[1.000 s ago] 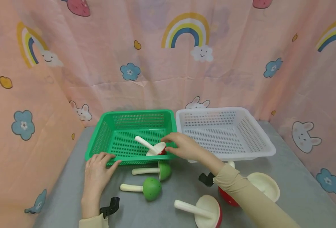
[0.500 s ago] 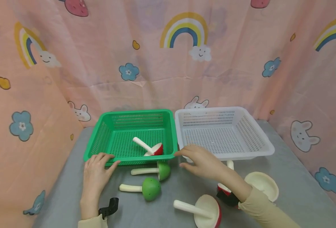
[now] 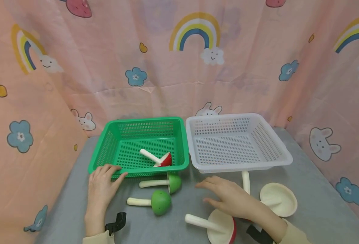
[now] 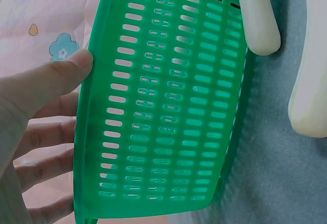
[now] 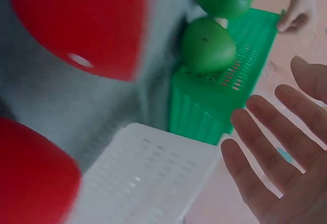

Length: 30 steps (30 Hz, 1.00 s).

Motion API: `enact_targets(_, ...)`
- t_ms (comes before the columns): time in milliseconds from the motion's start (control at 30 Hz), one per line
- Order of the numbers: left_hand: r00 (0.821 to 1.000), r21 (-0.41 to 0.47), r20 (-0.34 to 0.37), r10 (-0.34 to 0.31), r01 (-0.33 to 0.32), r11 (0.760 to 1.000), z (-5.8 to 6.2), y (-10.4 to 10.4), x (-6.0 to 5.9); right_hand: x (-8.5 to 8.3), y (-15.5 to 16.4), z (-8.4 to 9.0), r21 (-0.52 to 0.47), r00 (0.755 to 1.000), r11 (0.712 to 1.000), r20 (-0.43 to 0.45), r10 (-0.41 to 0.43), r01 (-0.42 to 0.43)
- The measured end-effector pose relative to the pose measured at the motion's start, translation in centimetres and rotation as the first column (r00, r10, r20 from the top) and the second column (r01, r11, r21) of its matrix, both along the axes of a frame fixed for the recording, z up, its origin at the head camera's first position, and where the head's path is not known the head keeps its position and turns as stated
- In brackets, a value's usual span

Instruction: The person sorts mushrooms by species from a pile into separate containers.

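A toy mushroom with a red cap [image 3: 166, 160] and white stem lies in the green basket [image 3: 143, 171]. My left hand [image 3: 101, 191] holds this basket's near rim, thumb on the outer edge and fingers over it. Two green toy mushrooms [image 3: 161, 202] lie in front of the basket. My right hand [image 3: 231, 198] is above the table, fingers spread and nothing in them. Below it lies a red-capped mushroom [image 3: 220, 227]. Another mushroom's stem [image 3: 245, 182] shows behind the hand, its cap mostly hidden. A larger mushroom with a cream underside [image 3: 279, 200] lies to the right.
A white basket [image 3: 243, 167] without mushrooms stands against the green one's right side. Behind both hangs a pink patterned curtain [image 3: 167, 98]. Grey cloth [image 3: 313, 217] covers the table.
My right hand has left the mushroom in the green basket and drawn back toward the right and nearer to me. That mushroom has tipped slightly. The left hand stays at the rim.
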<state>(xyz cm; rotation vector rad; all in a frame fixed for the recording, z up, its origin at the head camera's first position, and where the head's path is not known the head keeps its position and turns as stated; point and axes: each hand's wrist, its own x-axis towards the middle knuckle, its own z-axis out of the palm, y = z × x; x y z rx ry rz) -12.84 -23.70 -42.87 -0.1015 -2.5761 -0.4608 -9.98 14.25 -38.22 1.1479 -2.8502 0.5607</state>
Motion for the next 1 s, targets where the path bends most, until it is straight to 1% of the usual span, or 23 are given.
enact_targets(67, 1.0, 0.001, -0.002, -0.001, 0.001, 1.0, 0.0, 0.0, 0.0, 0.3, 0.2, -0.5, -0.004, 1.0, 1.0, 0.021, 0.016, -0.016)
enact_targets(233, 1.0, -0.003, -0.001, -0.003, 0.003, 1.0, -0.1, -0.1, 0.1, 1.5, 0.4, -1.4, -0.023, 0.993, 0.999, 0.115, 0.033, -0.031)
enact_targets(300, 1.0, -0.003, -0.003, -0.003, 0.003, 1.0, -0.1, -0.1, 0.1, 1.9, 0.4, -1.7, -0.028, 0.99, 0.999, 0.137, 0.041, -0.038)
enact_targets(400, 1.0, -0.002, -0.005, 0.0, 0.0, 1.0, -0.1, -0.1, 0.1, 2.4, 0.3, -2.1, -0.009, 0.987, 0.999, 0.151, 0.047, -0.047)
enact_targets(533, 1.0, 0.002, -0.009, 0.0, 0.0, 1.0, -0.1, -0.1, 0.0, 2.7, 0.1, -2.7, 0.027, 0.973, 0.999, 0.227, 0.038, -0.045)
enact_targets(667, 1.0, 0.0, -0.019, -0.003, 0.003, 1.0, -0.1, -0.1, -0.2, 2.6, 0.0, -3.3, 0.044, 0.946, 0.998, 0.322, 0.03, -0.047)
enact_targets(833, 1.0, -0.004, -0.018, -0.004, 0.004, 1.0, -0.1, -0.1, -0.1, 2.7, -0.3, -3.7, 0.058, 0.888, 0.997, 0.459, 0.022, -0.054)
enact_targets(900, 1.0, -0.004, -0.018, -0.005, 0.005, 1.0, -0.1, -0.1, -0.1, 2.8, -0.4, -3.9, 0.061, 0.872, 0.997, 0.489, 0.015, -0.052)
enact_targets(1000, 1.0, -0.004, -0.019, -0.007, 0.006, 1.0, -0.2, -0.1, 0.0, 2.9, -0.4, -4.1, 0.055, 0.858, 0.997, 0.514, 0.014, -0.048)
